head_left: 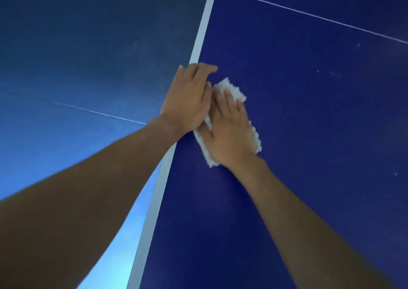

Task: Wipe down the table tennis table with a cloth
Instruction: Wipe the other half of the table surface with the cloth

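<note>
Progress looked partial: fluffy white cloth (pixel 234 92) lay on the dark blue table tennis table (pixel 309 138) beside its broad white stripe (pixel 198 43), right hand (pixel 231 134) pressing it flat-fingered, left hand (pixel 187 96) flat and touching its left edge, pale specks (pixel 318 70) farther right apparently unwiped.

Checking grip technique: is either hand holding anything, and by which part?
Nothing is gripped. The right hand presses flat on the middle of the fluffy white cloth; the left hand rests on its left edge, fingers straight.
</note>
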